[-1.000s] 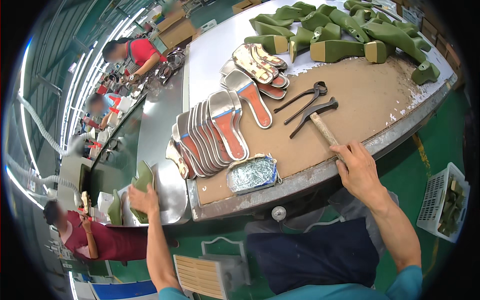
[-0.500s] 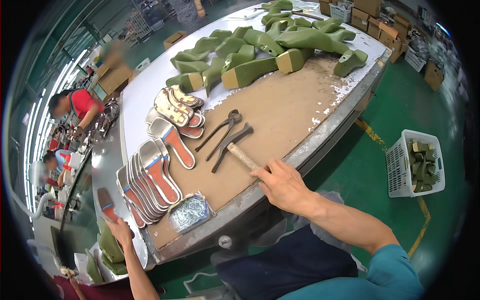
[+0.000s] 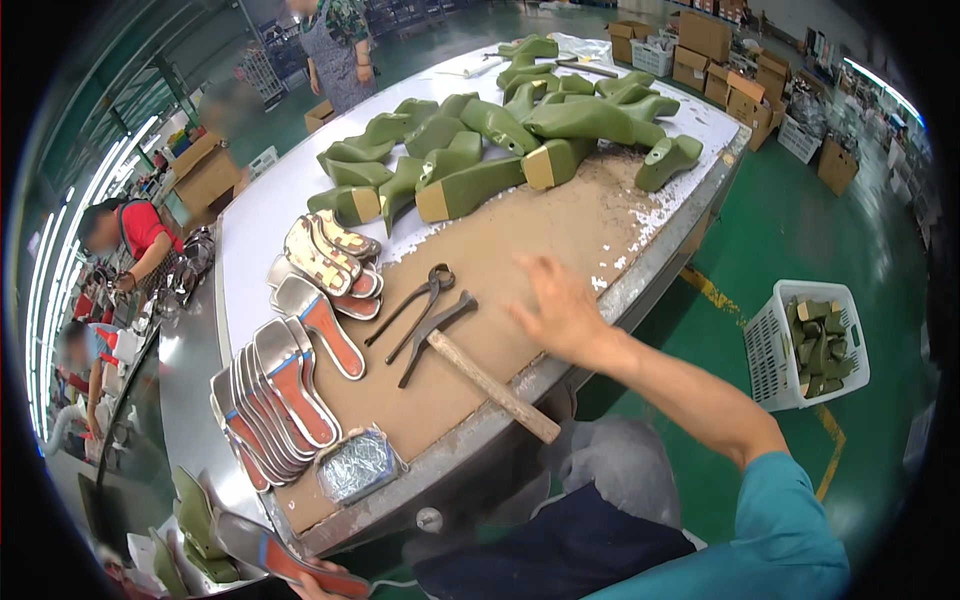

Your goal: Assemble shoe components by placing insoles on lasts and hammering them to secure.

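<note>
At the lower left edge, my left hand [image 3: 318, 580] grips a shoe insole [image 3: 275, 550] with a reddish-brown sole, a blue stripe and a grey end. My right hand [image 3: 560, 310] is open, fingers apart and slightly blurred, above the brown board and holding nothing. Near it a hammer [image 3: 490, 385] lies with its wooden handle over the table's front edge. Beside the hammer's dark head rest black pincers [image 3: 412, 300]. Similar insoles [image 3: 270, 395] stand in an overlapping row on the left, close to a small container of nails [image 3: 357, 468].
Green shoe lasts [image 3: 470, 190] are heaped across the table's far half. Patterned insoles [image 3: 320, 255] lie on its left. A white basket [image 3: 810, 345] of lasts stands on the floor at right. More lasts [image 3: 195, 515] sit at lower left. Other people are at left and beyond the table.
My right hand has let go of the hammer handle and moved away from it. My left hand has come down and nearer with the insole. The view has shifted, too.
</note>
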A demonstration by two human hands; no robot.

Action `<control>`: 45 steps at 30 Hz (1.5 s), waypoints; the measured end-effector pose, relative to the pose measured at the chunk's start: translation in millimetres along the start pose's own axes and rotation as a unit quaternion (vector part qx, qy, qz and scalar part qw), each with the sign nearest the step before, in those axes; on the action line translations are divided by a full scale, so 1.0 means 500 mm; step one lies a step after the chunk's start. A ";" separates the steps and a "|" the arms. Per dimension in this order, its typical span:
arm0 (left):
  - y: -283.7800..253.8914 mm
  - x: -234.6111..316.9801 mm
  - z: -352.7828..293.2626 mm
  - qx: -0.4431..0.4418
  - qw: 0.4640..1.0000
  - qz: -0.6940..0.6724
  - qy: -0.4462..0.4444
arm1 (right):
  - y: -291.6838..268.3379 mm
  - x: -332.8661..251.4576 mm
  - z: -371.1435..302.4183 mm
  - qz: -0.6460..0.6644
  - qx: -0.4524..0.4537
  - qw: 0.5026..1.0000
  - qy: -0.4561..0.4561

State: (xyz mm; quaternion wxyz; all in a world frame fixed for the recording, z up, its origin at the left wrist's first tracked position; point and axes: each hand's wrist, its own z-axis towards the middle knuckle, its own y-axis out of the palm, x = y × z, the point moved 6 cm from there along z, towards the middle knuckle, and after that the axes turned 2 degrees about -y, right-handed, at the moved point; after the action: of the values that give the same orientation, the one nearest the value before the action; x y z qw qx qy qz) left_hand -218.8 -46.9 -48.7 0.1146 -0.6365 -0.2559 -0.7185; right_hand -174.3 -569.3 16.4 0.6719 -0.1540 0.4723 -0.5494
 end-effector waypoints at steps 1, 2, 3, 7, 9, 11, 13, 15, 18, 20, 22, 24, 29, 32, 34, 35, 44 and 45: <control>0.021 -0.016 -0.032 -0.080 0.996 -0.024 -0.029 | 0.001 0.047 0.034 -0.026 0.003 0.999 0.023; 0.000 -0.028 -0.066 -0.070 0.997 -0.006 -0.042 | 0.003 0.084 0.068 -0.032 0.013 0.999 0.036; -0.034 -0.046 -0.086 -0.061 0.997 0.013 -0.054 | 0.013 0.122 0.094 -0.033 0.020 0.999 0.034; -0.188 -0.160 -0.087 -0.003 0.981 0.126 -0.146 | 0.036 0.228 0.182 -0.128 0.089 0.985 0.069; -0.181 -0.167 -0.080 0.003 0.982 0.130 -0.137 | 0.031 0.248 0.226 -0.155 0.109 0.978 0.085; -0.177 -0.176 -0.079 0.010 0.982 0.136 -0.130 | 0.012 0.247 0.271 -0.232 0.170 0.957 0.027; -0.167 -0.184 -0.077 0.012 0.982 0.144 -0.124 | -0.039 0.293 0.309 -0.305 0.204 0.928 0.066; -0.166 -0.193 -0.085 0.020 0.981 0.152 -0.119 | -0.107 0.345 0.323 -0.334 0.264 0.896 0.127; -0.153 -0.199 -0.098 0.022 0.980 0.161 -0.112 | -0.168 0.450 0.325 -0.252 0.190 0.930 0.189; -0.144 -0.193 -0.119 0.027 0.980 0.166 -0.107 | -0.167 0.459 0.336 -0.239 0.098 0.941 0.219; -0.141 -0.183 -0.146 0.032 0.980 0.170 -0.100 | -0.148 0.448 0.329 -0.189 0.104 0.954 0.208; -0.139 -0.166 -0.163 0.040 0.981 0.170 -0.087 | -0.131 0.438 0.315 -0.161 0.085 0.949 0.256; -0.055 -0.070 -0.196 -0.041 0.987 0.084 -0.129 | -0.116 0.593 0.231 -0.009 0.079 0.939 0.334; -0.011 -0.019 -0.248 -0.021 0.985 0.058 -0.160 | -0.103 0.490 0.207 0.015 0.108 0.951 0.289; -0.004 -0.007 -0.253 -0.038 0.986 0.051 -0.157 | -0.102 0.517 0.146 0.031 0.126 0.941 0.314; -0.001 -0.002 -0.258 -0.039 0.986 0.045 -0.155 | -0.116 0.474 0.122 0.053 0.109 0.950 0.289; 0.102 -0.018 -0.269 -0.176 0.970 -0.004 -0.168 | -0.141 0.315 -0.066 0.084 0.016 0.980 0.181; 0.109 -0.019 -0.267 -0.185 0.971 -0.014 -0.152 | -0.135 0.279 -0.073 0.127 -0.010 0.972 0.196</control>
State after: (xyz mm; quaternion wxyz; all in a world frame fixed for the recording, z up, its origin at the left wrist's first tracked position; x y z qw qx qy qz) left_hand -305.0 -162.9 -53.8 -0.0557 -0.7451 -0.1416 -0.6494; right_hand -250.4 -704.9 -18.2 0.6289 0.0115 0.6161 -0.4742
